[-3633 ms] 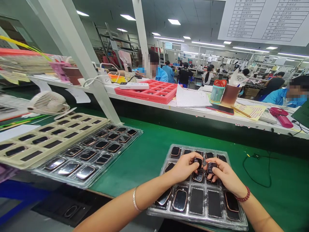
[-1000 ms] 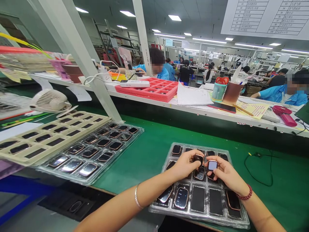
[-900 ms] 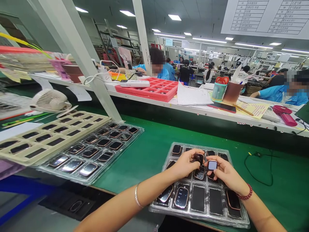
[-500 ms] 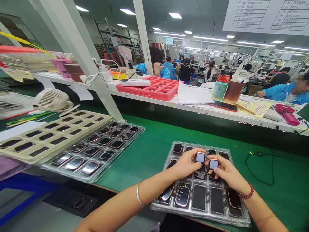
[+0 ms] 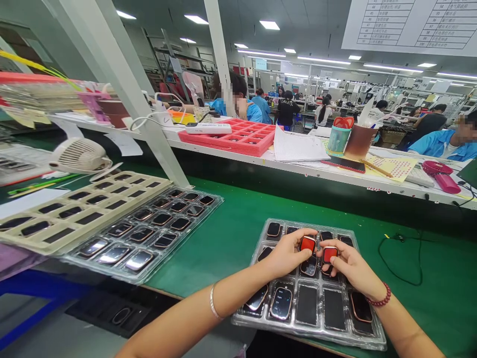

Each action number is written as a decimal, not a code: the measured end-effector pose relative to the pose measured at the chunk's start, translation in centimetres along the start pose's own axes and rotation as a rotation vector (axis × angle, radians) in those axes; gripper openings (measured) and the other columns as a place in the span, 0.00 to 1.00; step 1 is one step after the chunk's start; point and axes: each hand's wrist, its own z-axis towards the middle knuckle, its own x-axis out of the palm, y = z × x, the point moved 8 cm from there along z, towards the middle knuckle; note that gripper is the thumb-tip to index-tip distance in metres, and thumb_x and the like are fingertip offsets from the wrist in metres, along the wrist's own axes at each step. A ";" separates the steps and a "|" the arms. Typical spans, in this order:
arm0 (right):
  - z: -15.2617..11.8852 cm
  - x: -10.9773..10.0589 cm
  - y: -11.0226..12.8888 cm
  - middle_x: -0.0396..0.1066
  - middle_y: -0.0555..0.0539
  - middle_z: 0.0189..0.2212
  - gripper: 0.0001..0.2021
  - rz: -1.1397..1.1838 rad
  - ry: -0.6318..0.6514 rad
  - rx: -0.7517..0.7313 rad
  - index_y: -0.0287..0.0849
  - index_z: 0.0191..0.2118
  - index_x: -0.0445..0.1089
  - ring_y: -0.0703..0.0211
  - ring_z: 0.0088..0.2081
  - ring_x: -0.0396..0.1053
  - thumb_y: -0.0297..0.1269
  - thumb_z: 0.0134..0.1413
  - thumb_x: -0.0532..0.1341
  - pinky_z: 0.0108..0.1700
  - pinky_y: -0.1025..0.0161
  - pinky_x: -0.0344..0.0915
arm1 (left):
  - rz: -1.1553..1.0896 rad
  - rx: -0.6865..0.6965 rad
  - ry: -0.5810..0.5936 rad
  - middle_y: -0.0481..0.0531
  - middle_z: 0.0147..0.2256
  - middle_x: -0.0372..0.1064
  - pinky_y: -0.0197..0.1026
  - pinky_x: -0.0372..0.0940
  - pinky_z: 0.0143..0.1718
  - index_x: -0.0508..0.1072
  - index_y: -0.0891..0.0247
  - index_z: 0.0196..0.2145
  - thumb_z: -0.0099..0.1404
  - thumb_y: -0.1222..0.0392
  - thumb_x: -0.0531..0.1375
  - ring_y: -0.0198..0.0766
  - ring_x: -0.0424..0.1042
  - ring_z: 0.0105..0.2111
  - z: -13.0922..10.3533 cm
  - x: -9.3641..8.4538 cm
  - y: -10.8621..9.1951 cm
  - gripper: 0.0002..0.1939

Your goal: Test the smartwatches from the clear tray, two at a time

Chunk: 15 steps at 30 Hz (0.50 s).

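Observation:
Between the thumb and fingers of my left hand [image 5: 290,253] is a smartwatch body [image 5: 307,243] with a lit red screen. My right hand [image 5: 348,263] grips a second smartwatch [image 5: 330,255], its screen red too. Both are held side by side just above a clear plastic tray [image 5: 294,325]. Several more watches lie in that tray's pockets, among them one with lit text on its screen [image 5: 281,302] and a dark one [image 5: 360,306] at the near right. Two near pockets show only black lining [image 5: 307,303]. My hands partly hide the middle row.
To the left, another clear tray [image 5: 145,276] of watches lies beside a beige tray [image 5: 48,246]. A white fan [image 5: 80,155] stands behind them. A black cable [image 5: 400,283] lies on the green bench at right. The raised shelf carries a red compartment tray [image 5: 227,144] and cups [image 5: 338,138].
Both held watch screens have turned from pale white to red. My hands have barely moved. A person in blue at the far right has shifted.

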 end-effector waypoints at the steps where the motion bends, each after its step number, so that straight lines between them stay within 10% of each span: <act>1: 0.0 0.0 0.0 0.70 0.43 0.41 0.14 0.000 0.002 0.000 0.43 0.47 0.63 0.60 0.31 0.71 0.37 0.53 0.57 0.27 0.66 0.66 | 0.001 0.004 0.000 0.53 0.41 0.68 0.38 0.62 0.37 0.65 0.64 0.49 0.54 0.68 0.57 0.35 0.67 0.35 0.0 0.0 0.0 0.23; 15: -0.2 0.1 -0.1 0.69 0.43 0.43 0.15 -0.013 0.024 0.001 0.45 0.48 0.62 0.59 0.33 0.72 0.38 0.53 0.58 0.29 0.65 0.66 | -0.023 -0.020 0.022 0.52 0.35 0.70 0.38 0.62 0.36 0.67 0.65 0.44 0.53 0.64 0.60 0.37 0.69 0.34 0.0 0.1 0.0 0.18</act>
